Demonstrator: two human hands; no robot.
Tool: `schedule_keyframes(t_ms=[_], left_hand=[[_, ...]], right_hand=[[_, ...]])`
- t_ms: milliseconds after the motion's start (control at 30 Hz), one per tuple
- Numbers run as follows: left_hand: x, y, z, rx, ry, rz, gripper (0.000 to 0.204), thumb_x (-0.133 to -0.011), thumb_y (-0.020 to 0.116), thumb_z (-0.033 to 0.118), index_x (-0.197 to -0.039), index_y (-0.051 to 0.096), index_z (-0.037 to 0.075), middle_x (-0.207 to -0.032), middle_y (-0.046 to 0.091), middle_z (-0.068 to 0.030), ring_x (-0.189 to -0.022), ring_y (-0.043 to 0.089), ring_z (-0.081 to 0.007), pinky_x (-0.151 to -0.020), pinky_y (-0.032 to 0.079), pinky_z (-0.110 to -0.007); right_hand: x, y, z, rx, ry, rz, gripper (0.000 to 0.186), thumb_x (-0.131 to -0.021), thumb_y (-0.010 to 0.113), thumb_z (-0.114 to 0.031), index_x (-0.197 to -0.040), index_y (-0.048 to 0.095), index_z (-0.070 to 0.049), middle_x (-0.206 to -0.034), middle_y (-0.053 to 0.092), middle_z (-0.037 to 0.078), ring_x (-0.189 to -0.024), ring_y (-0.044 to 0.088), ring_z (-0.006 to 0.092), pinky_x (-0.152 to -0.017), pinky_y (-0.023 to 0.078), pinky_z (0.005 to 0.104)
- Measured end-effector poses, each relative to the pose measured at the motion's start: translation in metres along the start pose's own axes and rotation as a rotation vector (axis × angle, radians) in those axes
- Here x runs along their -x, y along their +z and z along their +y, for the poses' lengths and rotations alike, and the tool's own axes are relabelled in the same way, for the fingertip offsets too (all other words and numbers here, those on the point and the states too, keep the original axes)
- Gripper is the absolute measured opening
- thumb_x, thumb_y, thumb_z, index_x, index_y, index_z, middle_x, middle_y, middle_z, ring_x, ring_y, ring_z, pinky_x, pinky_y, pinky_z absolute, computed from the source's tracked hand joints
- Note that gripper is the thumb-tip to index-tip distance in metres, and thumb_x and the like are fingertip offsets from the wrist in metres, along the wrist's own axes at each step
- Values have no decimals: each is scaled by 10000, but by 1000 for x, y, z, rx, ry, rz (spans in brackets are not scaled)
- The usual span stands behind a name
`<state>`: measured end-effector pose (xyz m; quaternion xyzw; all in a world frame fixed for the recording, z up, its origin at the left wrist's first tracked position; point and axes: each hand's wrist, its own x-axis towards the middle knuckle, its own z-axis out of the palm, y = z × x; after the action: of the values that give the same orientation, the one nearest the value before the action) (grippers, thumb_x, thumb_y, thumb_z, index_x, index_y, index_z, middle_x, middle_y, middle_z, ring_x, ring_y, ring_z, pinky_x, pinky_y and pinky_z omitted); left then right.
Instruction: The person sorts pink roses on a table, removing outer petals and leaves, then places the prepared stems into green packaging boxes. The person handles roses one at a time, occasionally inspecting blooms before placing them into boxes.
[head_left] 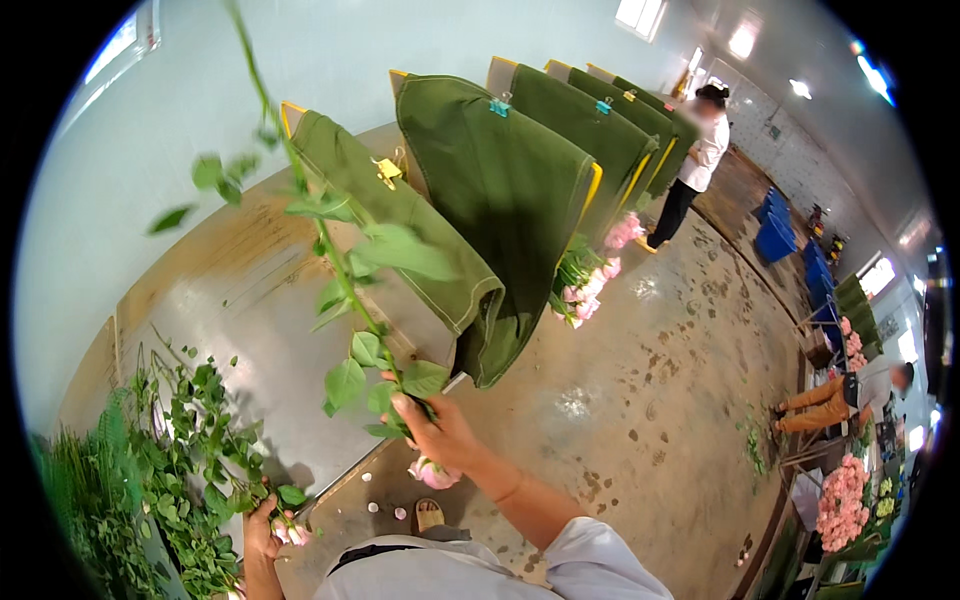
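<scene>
At a grey table (325,430), the right hand (436,432) clasps a leafy pink rose (434,474), the left (262,528) others (290,533).

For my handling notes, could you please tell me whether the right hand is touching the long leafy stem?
Touching: the head view shows the right hand closed around the long leafy stem, near a pink bloom.

Pink rose (435,474), green leaves (345,383), dark green cloth (480,150)
</scene>
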<state>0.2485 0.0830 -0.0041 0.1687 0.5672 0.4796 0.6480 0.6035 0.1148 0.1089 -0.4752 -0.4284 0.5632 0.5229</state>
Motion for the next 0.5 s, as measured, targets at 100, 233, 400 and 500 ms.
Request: schedule_keyframes(t_ms=[100,233,400,500], left_hand=[[9,23,20,-73,95,-73,433,-818,623,28,-1239,543,91,-901,614,-74,-594,582,-187,-478,494,-288],[7,32,28,-168,140,-143,408,-833,611,30,-1232,563,99,-914,602,-26,-604,578,-143,-499,506,-267],[-4,-24,4,12,-44,-186,180,-849,567,42,-1020,599,0,-878,607,-92,-712,611,-211,-564,550,-325],[-3,-33,-10,59,-43,-48,119,-852,548,53,-936,572,-27,-885,602,-135,-767,620,-260,-663,588,-398]], right_hand=[[-53,10,73,198,-82,76,271,-946,515,-263,-1117,566,-59,-712,544,100,-621,469,169,-593,424,300],[-115,21,142,409,-129,130,316,-914,526,-285,-1094,536,-25,-887,590,206,-812,567,299,-756,457,360],[-90,68,114,1246,-411,427,363,-886,528,-206,-1190,482,-14,-1043,601,219,-977,573,372,-880,446,446],[-71,98,115,547,-363,167,458,-866,612,-188,-1263,463,-16,-1150,577,148,-1027,573,279,-889,452,383]])
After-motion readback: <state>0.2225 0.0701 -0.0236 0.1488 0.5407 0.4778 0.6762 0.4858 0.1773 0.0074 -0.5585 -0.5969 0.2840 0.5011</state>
